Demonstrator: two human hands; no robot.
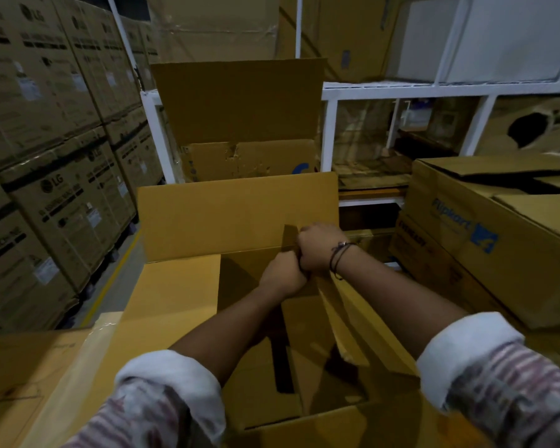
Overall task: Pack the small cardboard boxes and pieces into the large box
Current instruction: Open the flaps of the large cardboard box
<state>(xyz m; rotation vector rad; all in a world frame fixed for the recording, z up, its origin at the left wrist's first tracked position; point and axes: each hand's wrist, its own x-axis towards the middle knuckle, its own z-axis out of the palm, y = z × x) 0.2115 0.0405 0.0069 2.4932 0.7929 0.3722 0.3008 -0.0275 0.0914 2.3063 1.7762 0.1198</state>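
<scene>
a dim warehouse aisle under weak yellowish light. on the left, a wall of stacked brown cartons (pixel 46 140) with black lg print and white labels rises out of view. beside them runs a strip of grey floor (pixel 123 286) marked with a yellow line (pixel 110 276). straight ahead stands a white metal rack (pixel 434 88); its upper shelf carries a large white box (pixel 498 37) and brown cartons, and below it sits a carton with a ragged hole (pixel 530 127). at the right, blue-printed cartons (pixel 466 227) are stacked near the rack.
</scene>
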